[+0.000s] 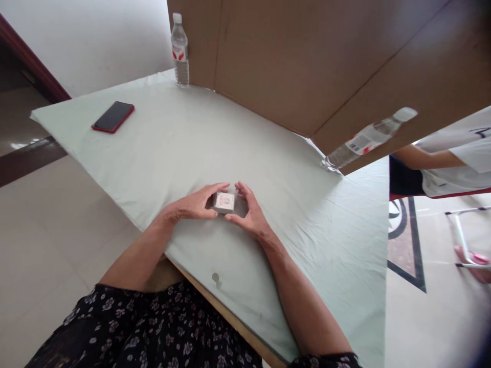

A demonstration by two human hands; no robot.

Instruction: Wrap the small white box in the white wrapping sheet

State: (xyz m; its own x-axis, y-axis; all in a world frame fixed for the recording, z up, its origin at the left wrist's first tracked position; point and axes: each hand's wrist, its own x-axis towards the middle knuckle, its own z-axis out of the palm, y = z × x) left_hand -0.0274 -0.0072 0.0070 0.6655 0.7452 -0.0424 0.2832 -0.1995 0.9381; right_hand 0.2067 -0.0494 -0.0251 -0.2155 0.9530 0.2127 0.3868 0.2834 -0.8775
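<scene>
A small pale box with red print on top [224, 201], about the size of a card pack, rests on the table near its front edge. Around its left side curves my left hand [197, 203], thumb and fingers apart; whether a fingertip touches the box I cannot tell. My right hand [250, 212] arches on the other side, also with fingers apart and a gap between palm and box. Neither hand grips it.
A pale green cloth covers the table [153, 148]. A dark phone with a red edge [113, 117] lies at left. Brown cardboard panels [268, 61] stand at the back, with an upright water bottle [180, 53] and another bottle [366, 140] before them. A person [441, 158] sits beyond, at right.
</scene>
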